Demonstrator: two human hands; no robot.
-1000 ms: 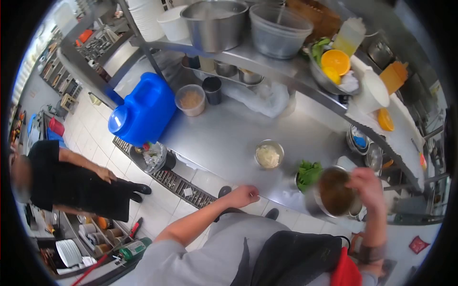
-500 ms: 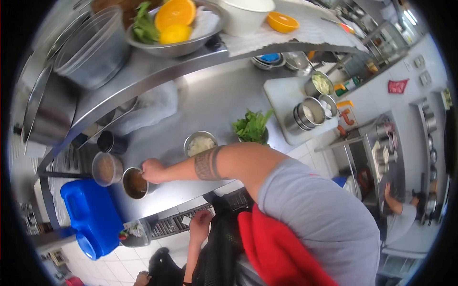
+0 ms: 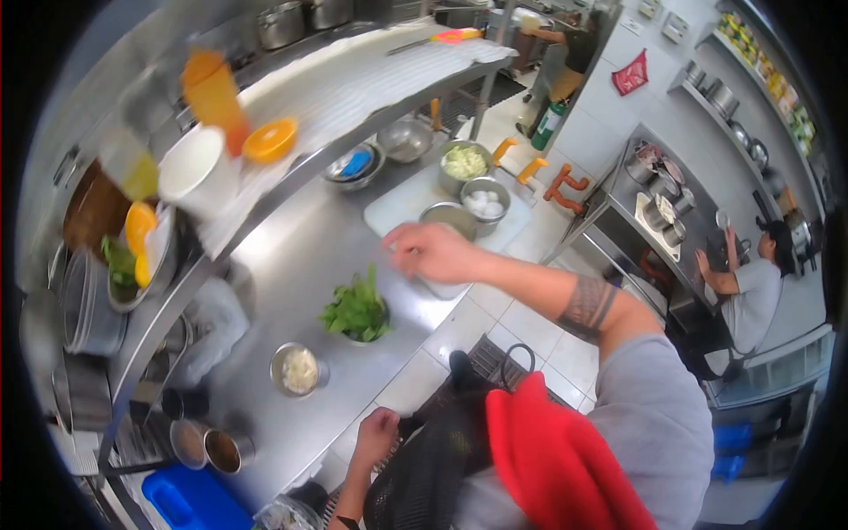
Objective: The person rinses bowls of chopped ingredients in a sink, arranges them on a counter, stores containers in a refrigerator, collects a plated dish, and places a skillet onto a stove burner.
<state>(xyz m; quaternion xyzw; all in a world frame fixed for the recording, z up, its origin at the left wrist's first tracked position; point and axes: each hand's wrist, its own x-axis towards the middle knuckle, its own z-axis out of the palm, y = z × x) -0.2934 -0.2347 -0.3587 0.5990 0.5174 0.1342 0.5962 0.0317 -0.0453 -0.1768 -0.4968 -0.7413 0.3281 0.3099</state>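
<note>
We're holding our R hand [image 3: 435, 253] part-curled by the steel pot [image 3: 454, 216], R of the greens [image 3: 355, 311]; can't tell if it's gripping anything. Our L hand [image 3: 378, 431]'s hanging loosely curled, nearside of greens, contents unclear. We're risking spills w/ a forearm bump.

On the bench [image 3: 265, 247], the cutting board [image 3: 389, 208] lies near the upper centre of the frame, bearing a pot of round pieces [image 3: 486, 205] below a pot of chopped food [image 3: 465, 163]. Leafy greens [image 3: 355, 309], a small bowl [image 3: 299, 370] and two tubs [image 3: 208, 446] run towards the jug [image 3: 190, 499] at lower left. On the shelf [image 3: 353, 110], upper left, a cup [image 3: 196, 175] stands left of a citrus half [image 3: 270, 140].
</note>
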